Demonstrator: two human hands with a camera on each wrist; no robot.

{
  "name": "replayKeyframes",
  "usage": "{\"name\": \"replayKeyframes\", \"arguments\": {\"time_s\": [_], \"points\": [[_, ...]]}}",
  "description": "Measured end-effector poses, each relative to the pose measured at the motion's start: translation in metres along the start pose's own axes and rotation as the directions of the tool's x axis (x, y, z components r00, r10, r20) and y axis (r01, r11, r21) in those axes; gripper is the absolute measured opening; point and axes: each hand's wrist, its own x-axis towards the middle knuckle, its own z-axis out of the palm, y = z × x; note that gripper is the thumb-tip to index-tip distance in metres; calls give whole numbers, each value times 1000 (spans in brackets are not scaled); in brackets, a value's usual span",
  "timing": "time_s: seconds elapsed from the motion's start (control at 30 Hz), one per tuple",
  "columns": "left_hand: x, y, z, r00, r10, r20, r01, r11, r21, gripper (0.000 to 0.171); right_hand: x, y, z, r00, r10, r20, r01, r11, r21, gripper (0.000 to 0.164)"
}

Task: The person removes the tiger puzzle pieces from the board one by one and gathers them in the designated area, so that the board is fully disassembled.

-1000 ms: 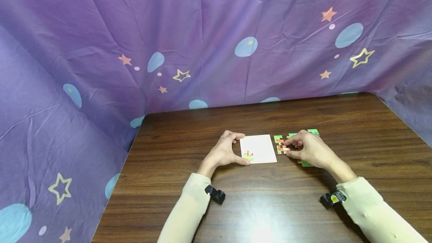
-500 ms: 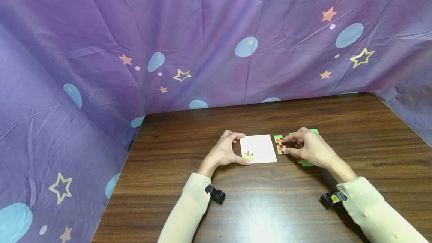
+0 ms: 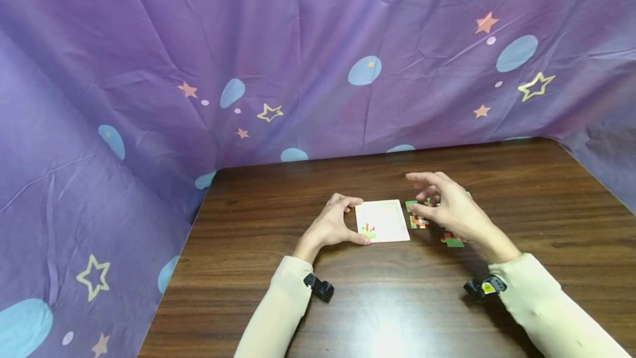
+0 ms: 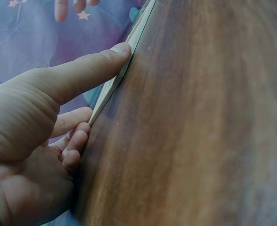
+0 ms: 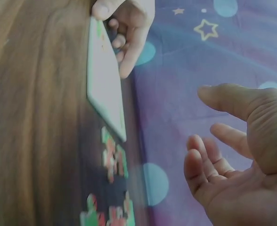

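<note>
A square white puzzle board lies on the table with one green and orange puzzle piece at its near left corner. My left hand holds the board along its left side, thumb on the near corner and fingers at the far one; the left wrist view shows the thumb on the board's edge. My right hand hovers over loose puzzle pieces, fingers spread, nothing between them. In the right wrist view, that hand stands apart from the pieces. Some pieces are hidden beneath it.
Another green and red piece lies nearer to me under the right wrist. The wooden table ends at a purple cloth behind and to the left. Black wrist cameras sit on both sleeves.
My right hand has come up off the loose pieces and its thumb and forefinger have parted. The left hand and the board stay where they were.
</note>
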Motion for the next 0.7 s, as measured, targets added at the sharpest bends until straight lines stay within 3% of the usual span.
{"name": "replayKeyframes", "arguments": {"time_s": [0.3,0.7], "points": [[-1,-2,-3,1000,-10,-8,10,1000,7,100,12,-16,19,994,-15,104,-2,986,165,66],[0,-1,-3,1000,1,15,-1,1000,-9,100,10,-8,58,968,-32,249,-22,977,210,59]]}}
